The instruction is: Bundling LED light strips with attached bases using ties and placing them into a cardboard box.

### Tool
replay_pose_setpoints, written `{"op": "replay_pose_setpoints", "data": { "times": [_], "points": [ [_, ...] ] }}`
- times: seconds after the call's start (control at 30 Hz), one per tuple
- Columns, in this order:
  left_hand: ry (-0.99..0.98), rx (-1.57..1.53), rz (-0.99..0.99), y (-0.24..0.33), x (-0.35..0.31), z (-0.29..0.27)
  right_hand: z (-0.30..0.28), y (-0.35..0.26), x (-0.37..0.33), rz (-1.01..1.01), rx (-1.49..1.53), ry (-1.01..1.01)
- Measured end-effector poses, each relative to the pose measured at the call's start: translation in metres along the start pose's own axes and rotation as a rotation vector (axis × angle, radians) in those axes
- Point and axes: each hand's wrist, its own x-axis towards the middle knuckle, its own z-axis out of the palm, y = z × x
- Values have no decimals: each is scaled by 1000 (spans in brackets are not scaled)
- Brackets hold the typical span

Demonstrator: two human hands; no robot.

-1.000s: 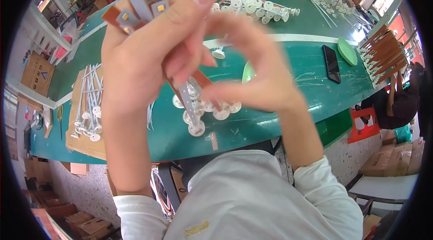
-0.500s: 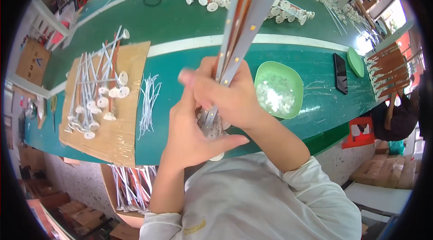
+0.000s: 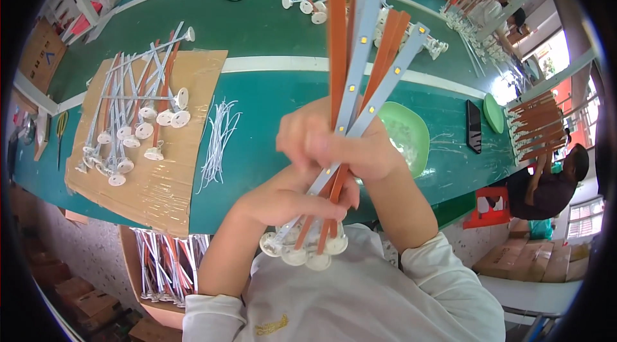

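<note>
Both my hands grip one bundle of LED strips [image 3: 352, 88], stiff bars with yellow chips on pale faces and orange-brown backs. My right hand [image 3: 350, 143] wraps the middle, its fingers slightly blurred. Lower down, my left hand [image 3: 289, 200] closes round the bars just above their white round bases [image 3: 318, 258], which hang in front of my shirt. The upper ends fan apart. Behind my right wrist is a green bowl [image 3: 418, 139] of small clear pieces. Thin white wires [image 3: 220, 143] lie on the table to the left.
More LED strips with round bases [image 3: 138, 101] lie on a cardboard sheet [image 3: 167, 194] at left. Below it stands a box of strips [image 3: 164, 271]. A black phone [image 3: 473, 126] and a green lid-like dish [image 3: 493, 114] are at right. Another person [image 3: 549, 181] sits beyond.
The bundle has turned more toward me and its bars have fanned out, showing brown backs. My left hand, spread earlier, has closed round the lower bars. The bases have come into clearer view.
</note>
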Motion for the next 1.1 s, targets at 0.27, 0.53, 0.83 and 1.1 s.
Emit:
{"op": "replay_pose_setpoints", "data": {
  "times": [0.27, 0.53, 0.83, 1.1],
  "points": [
    [361, 560, 444, 10, -18, 9, 25, -7, 11, -118, -396, 373],
    [283, 400, 355, 1, -34, 3, 32, 3, 14, -171, -321, 183],
    [299, 369, 460, -6, -54, 11, 64, 0, 26, -150, -406, 144],
    [636, 72, 567, -26, -104, 1, 48, 14, 78, 167, -11, -202]
  ]
}}
